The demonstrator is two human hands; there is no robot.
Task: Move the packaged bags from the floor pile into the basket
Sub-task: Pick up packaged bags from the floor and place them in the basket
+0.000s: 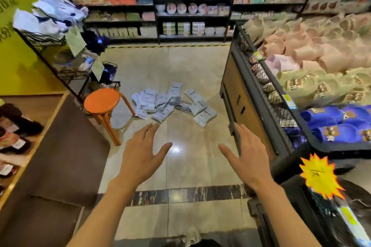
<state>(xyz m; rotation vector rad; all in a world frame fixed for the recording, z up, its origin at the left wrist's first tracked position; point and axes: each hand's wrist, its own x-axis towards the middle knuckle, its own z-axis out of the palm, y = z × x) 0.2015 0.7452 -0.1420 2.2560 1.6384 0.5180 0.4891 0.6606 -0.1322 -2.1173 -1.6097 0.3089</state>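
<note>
Fingers straight and spread on both hands, nothing grasped: left hand (140, 158) and right hand (249, 158) held out palm-down above the tiled floor (190, 66), apart from each other and from everything else.

Ahead of the hands, on the floor: pile of packaged bags (172, 104), pale flat packets with dark print, overlapping and strewn at all angles, a few lying off to the right edge of the heap. No contact between hands and pile.

Just left of the pile: orange stool (102, 101) with a round seat, one leg close to the leftmost packets. Behind the stool: black wire rack (60, 54) hung with clothing and paper tags, and a small wire basket (110, 74) low down holding dark goods.

Right of the aisle: dark display bin (261, 94) with a mesh wall, heaped with pink, tan and blue plush slippers (321, 62), its corner just beside the right hand. Yellow starburst price tag (319, 176) nearer the camera.

Far end: black shelves (192, 6) stocked with plates and boxed goods. Lower left: wooden counter (40, 126) with dark items on it.
</note>
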